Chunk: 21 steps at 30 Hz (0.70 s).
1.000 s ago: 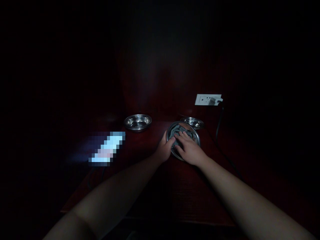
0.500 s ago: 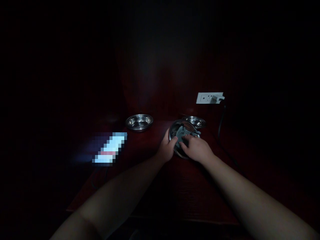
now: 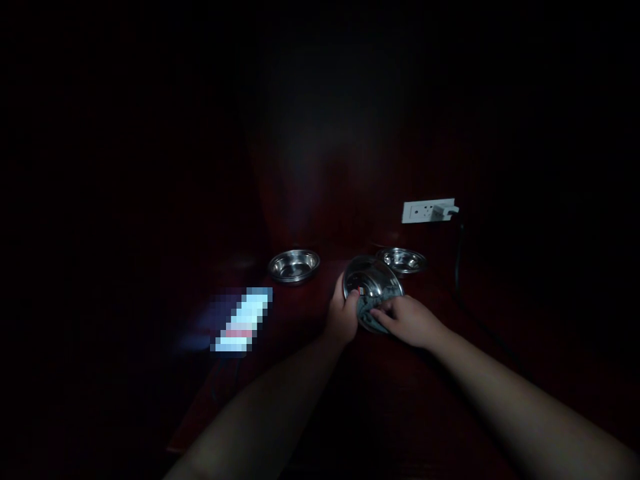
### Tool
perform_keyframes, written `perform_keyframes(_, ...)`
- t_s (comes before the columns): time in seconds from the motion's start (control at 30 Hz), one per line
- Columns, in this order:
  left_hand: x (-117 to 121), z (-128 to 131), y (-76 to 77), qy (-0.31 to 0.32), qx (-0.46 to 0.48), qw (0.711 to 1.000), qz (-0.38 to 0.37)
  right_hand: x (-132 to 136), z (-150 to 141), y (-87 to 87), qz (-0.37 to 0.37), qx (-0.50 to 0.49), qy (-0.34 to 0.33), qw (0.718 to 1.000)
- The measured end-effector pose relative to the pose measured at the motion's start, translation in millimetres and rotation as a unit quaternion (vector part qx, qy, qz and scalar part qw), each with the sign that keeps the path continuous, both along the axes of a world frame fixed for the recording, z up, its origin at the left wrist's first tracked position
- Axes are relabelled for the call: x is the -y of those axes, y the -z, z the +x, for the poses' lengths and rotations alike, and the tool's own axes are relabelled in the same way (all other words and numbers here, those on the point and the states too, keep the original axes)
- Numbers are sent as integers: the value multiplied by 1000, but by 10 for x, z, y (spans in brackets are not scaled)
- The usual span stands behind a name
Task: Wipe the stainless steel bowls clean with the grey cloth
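Observation:
A shiny steel bowl (image 3: 373, 275) is tilted toward me over the dark red table. My left hand (image 3: 344, 317) grips its left side, thumb over the rim and fingers behind. A grey-green cloth (image 3: 369, 315) lies bunched at the bowl's near edge. My right hand (image 3: 407, 320) pinches this cloth against the near right rim, its fingers curled and partly hidden. Small red and white marks show inside the bowl beside my left thumb.
One steel bowl (image 3: 294, 267) stands at the back left, another steel bowl (image 3: 401, 260) just behind the held one. A lit, blurred-out phone-like screen (image 3: 243, 320) lies on the left. On the wall, a white socket (image 3: 429, 211) has a plug with a dark cable (image 3: 457, 267).
My right hand has gone from lying spread on the cloth inside the bowl to pinching it at the near rim. The cloth has come down with it, baring the bowl's inside. The view has shifted slightly.

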<state>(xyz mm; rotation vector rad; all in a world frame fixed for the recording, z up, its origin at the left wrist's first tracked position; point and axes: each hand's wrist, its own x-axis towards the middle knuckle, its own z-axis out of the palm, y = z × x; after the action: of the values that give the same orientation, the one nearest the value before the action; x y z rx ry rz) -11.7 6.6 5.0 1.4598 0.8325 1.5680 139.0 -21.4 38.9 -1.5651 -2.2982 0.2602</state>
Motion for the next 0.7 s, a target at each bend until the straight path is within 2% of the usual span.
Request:
perform_keyframes(0.1, 21, -10, -18, -13, 3, 1000, 4, -9, -7, 20, -10, -57, -36, 998)
perform_keyframes(0.37, 82, -49, -87, -36, 8, 999, -23, 123, -103, -29, 50, -154, -162, 973)
perform_keyframes(0.5, 65, -71, -79, -50, 7, 998, -26, 161, -123, -19, 71, -116, -180, 974)
perform_keyframes(0.7, 41, -88, -58, -67, 36, 997, -25, 132, -105, 39, 60, -24, -167, 984)
